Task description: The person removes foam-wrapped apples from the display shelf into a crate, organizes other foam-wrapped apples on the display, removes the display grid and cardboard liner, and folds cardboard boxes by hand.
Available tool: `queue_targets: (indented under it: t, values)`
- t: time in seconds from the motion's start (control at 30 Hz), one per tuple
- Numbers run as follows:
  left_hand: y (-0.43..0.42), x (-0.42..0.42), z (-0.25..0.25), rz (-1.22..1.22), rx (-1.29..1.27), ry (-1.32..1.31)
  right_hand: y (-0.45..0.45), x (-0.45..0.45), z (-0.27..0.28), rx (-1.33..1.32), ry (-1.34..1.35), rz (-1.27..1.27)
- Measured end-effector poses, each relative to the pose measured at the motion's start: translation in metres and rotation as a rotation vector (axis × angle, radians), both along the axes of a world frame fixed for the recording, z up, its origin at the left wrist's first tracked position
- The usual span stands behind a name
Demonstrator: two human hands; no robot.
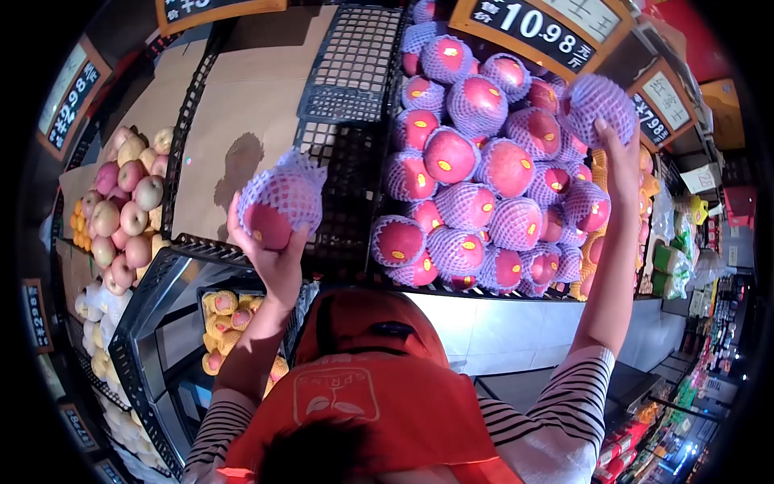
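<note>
My left hand (pixel 270 262) is closed round a red apple (pixel 278 206) in a purple foam net, held above the left part of the display. My right hand (pixel 619 145) is raised at the right, fingers wrapped round another apple (pixel 598 109) that its purple foam net mostly covers. Between my hands, a pile of red apples (pixel 504 168) in purple foam nets fills the right section; several carry yellow oval stickers. Both held apples are apart from the pile.
Black plastic crates (pixel 347 64) and brown cardboard (pixel 242 97) lie left of the pile. Loose pinkish apples (pixel 121 214) are heaped at far left. Yellow-netted fruit (pixel 230 319) sits lower left. A framed price sign (pixel 536 32) stands behind the pile; another (pixel 661 101) is near my right hand.
</note>
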State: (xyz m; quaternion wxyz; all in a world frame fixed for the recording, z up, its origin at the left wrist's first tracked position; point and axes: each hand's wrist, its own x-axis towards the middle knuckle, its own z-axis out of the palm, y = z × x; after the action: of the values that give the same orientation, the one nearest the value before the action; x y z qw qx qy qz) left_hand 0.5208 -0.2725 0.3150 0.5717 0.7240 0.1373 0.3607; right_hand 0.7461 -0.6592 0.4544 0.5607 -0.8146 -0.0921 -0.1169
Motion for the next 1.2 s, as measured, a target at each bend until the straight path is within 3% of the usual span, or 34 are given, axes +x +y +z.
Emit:
queue_targets:
  t: [0.17, 0.23, 0.33, 0.37, 0.6, 0.7, 0.73, 0.97, 1.0, 1.1, 1.2]
  values:
    - [-0.038, 0.063, 0.01, -0.394, -0.023, -0.177, -0.059, -0.007, -0.021, -0.42, -0.208, -0.194]
    - [-0.06, 0.094, 0.023, -0.537, 0.203, -0.144, -0.07, -0.002, -0.028, -0.565, -0.282, -0.192]
    - [-0.104, 0.136, 0.035, -0.741, 0.314, -0.173, -0.068, 0.004, -0.027, -0.769, -0.318, -0.112]
    - [-0.114, 0.147, 0.041, -0.771, 0.466, -0.173, -0.069, 0.006, -0.027, -0.862, -0.316, -0.064]
    - [-0.171, 0.217, 0.051, -0.659, 0.572, -0.191, -0.055, -0.011, -0.038, -1.049, -0.376, -0.026]
    - [-0.181, 0.25, 0.057, -0.635, 0.708, -0.283, -0.051, -0.02, -0.042, -1.104, -0.319, -0.053]
    - [-0.188, 0.246, 0.063, -0.752, 0.614, -0.346, -0.054, -0.019, -0.044, -1.106, -0.276, -0.053]
    - [-0.201, 0.273, 0.058, -0.727, 0.745, -0.162, -0.069, -0.025, -0.055, -0.834, -0.359, 0.075]
    - [-0.199, 0.275, 0.066, -0.733, 0.777, -0.097, -0.064, -0.04, -0.036, -1.047, -0.17, 0.015]
    - [-0.184, 0.284, 0.078, -0.845, 0.858, 0.033, -0.065, -0.04, -0.039, -0.939, -0.161, 0.011]
    - [-0.175, 0.286, 0.069, -0.886, 0.822, -0.133, -0.06, -0.046, -0.026, -0.77, -0.149, 0.004]
